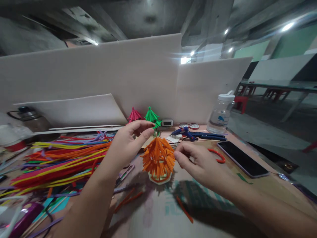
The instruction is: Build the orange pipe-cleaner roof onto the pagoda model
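Flanking the orange pipe-cleaner pagoda [158, 157] on the worktop [146, 219] with hands apart, left hand [132, 142] loosely curled, not closed, right hand [194, 160] by its right edge, grip unclear, probably risking crushing it or tipping its octagonal base [160, 181] through any sideways knock.

The space is screened by tall white panels [111, 76], above which a grey, beamed ceiling [148, 19] is lit by bright lamps [287, 26]. To the right, a green wall [297, 41], a long table [279, 87] and red stools [241, 103] are seen over grey floor [262, 124].
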Demonstrator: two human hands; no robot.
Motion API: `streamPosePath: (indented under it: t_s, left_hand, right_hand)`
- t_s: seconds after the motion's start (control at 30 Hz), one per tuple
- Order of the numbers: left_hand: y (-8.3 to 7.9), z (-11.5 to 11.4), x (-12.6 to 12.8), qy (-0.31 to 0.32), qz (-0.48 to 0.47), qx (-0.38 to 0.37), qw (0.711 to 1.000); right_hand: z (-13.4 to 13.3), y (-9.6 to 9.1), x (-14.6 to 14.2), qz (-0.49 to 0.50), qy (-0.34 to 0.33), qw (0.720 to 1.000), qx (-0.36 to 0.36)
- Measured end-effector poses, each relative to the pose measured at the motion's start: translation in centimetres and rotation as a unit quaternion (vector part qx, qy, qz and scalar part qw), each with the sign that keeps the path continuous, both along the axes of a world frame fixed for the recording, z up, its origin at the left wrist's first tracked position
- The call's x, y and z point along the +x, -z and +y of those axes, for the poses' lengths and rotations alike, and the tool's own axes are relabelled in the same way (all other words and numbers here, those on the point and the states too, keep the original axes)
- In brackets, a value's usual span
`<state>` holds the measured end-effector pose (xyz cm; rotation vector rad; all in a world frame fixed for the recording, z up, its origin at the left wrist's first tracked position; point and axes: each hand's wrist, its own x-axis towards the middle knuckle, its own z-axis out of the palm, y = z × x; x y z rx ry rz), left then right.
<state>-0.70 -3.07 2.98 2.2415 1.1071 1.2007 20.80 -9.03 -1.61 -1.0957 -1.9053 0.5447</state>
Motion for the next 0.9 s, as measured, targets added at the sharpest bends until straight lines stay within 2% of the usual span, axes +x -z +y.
streamPosePath:
  t_s: [0.13,0.23,0.37,0.57,0.73,0.9]
  left_hand:
    - [0.7,1.6,-0.3,0.006,0.099,0.009,0.995]
    - [1.4,2.2,0.0,0.025,0.099,-0.018,0.995]
    - [1.9,2.3,0.6,0.041,0.071,-0.047,0.995]
    - [2.0,1.7,1.9,0.027,0.007,-0.045,0.999]
    - [1.8,1.4,2.0,0.035,0.031,-0.041,0.998]
    - [1.5,1.4,1.8,0.032,0.053,-0.023,0.998]
  right_hand:
    - [0.3,2.1,0.1,-0.025,0.0,1.0,-0.001]
    - [0.3,2.9,0.1,-0.033,-0.004,0.999,0.002]
    - [0.0,2.9,0.1,-0.042,0.003,0.999,0.032]
    - [0.1,2.7,0.2,-0.084,0.022,0.992,0.089]
    - [0.3,2.4,0.4,-0.126,0.042,0.985,0.106]
    - [0.0,2.3,0.4,-0.155,0.031,0.981,0.113]
